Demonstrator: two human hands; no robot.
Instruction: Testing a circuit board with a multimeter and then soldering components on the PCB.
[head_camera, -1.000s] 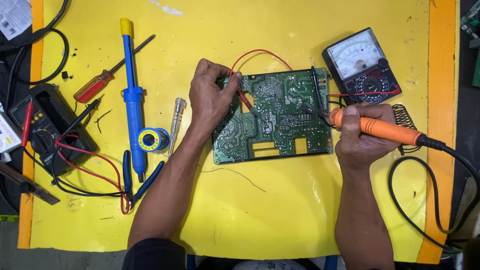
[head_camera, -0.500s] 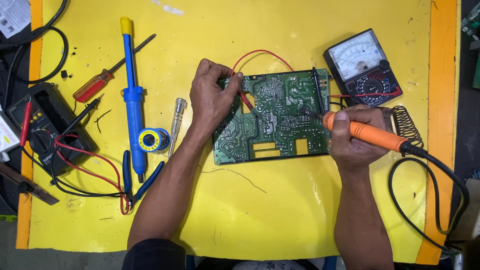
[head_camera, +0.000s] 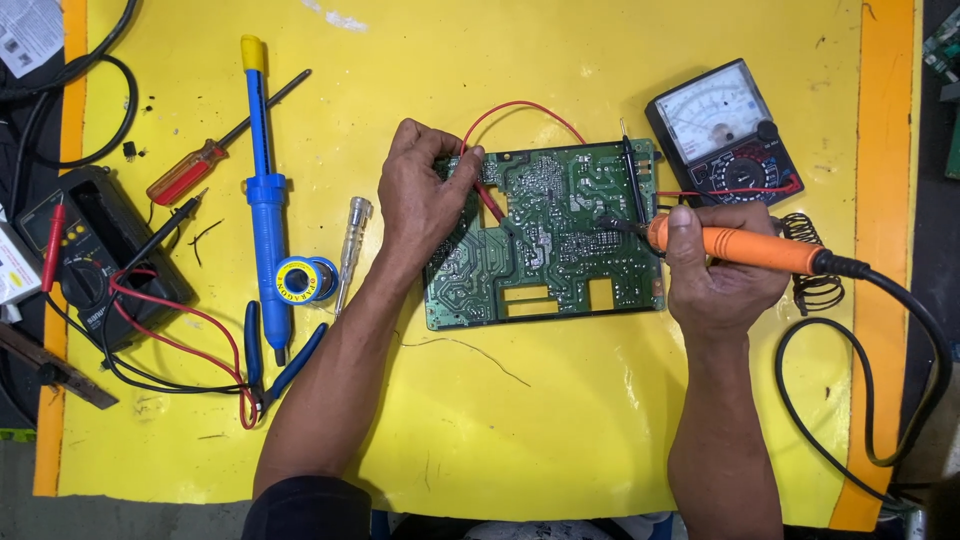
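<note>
At the left edge a black meter (head_camera: 85, 250) overhangs the yellow mat (head_camera: 560, 420), its red and black leads looping toward blue-handled pliers (head_camera: 285, 365). A red screwdriver (head_camera: 205, 160) lies slantwise above it, near a blue solder sucker (head_camera: 265, 195) lying lengthwise up the mat. A solder reel (head_camera: 305, 278) and a clear-handled tester (head_camera: 350, 245) sit just beside the sucker, close to the left forearm, so little free mat remains on that side.

The left hand (head_camera: 420, 200) rests on the upper left corner of the green board (head_camera: 545, 240), fingers curled and pinching a red wire (head_camera: 520, 108) that arcs over the board's top edge. The board lies flat mid-mat; bare mat stretches below it to the near edge.

The right hand (head_camera: 720, 275) is closed around the orange iron (head_camera: 745, 248), its tip touching the board's right part. A black probe (head_camera: 632, 180) lies along the board's right side. An analog meter (head_camera: 722, 135) sits upper right, a coil stand (head_camera: 810, 265) just beside the hand, and the iron's black cord (head_camera: 900, 380) loops over the orange border (head_camera: 885, 100).
</note>
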